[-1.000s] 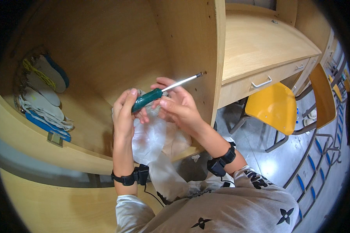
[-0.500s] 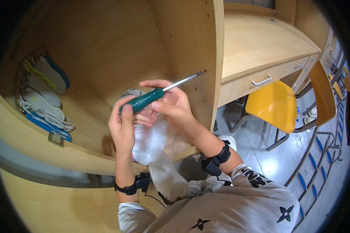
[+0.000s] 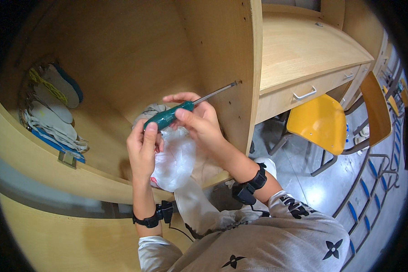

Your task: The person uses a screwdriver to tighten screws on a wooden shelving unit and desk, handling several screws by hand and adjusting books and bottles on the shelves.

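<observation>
Screwdriver (image 3: 167,117) at the centre of the frame, long axis rising rightward to the wooden panel (image 3: 226,50); tip contact is too small to tell. Your right hand (image 3: 200,121), nearer the tip, cups the handle's front, thumb uppermost; your left hand (image 3: 142,144) grips its rear, fingers curled.

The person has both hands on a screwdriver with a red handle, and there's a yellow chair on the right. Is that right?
Not quite: the handle is green, not red, as the head view shows. The left hand and right hand are both on the screwdriver, and the yellow chair is on the right.
</observation>
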Demonstrator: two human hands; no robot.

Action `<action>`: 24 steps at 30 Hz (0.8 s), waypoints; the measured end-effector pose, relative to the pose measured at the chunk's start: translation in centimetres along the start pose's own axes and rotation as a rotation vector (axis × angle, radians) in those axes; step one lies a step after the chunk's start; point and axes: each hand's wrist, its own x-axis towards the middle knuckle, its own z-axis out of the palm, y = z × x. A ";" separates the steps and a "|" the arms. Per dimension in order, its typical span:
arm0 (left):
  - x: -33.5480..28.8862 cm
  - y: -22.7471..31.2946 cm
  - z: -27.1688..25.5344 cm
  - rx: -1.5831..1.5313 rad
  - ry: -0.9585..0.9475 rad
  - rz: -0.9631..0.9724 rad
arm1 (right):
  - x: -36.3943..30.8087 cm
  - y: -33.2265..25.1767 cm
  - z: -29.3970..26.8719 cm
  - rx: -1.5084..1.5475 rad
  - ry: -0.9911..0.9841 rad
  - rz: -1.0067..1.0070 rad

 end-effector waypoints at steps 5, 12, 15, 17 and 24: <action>0.5 0.6 0.4 -0.080 0.020 -0.231 | -0.2 -0.2 -0.9 0.076 -0.111 -0.011; 0.0 0.9 1.6 -0.063 0.033 0.088 | 0.1 -0.5 -1.2 -0.127 -0.087 0.090; 0.6 1.2 0.4 -0.070 -0.013 -0.205 | -0.2 -0.9 -0.3 0.071 -0.140 0.067; 1.1 1.2 0.7 -0.051 -0.004 -0.266 | -0.1 -0.6 -0.5 0.172 -0.175 0.059; 0.6 0.3 1.8 -0.263 0.015 0.071 | 0.5 0.0 -1.5 -0.113 -0.094 0.092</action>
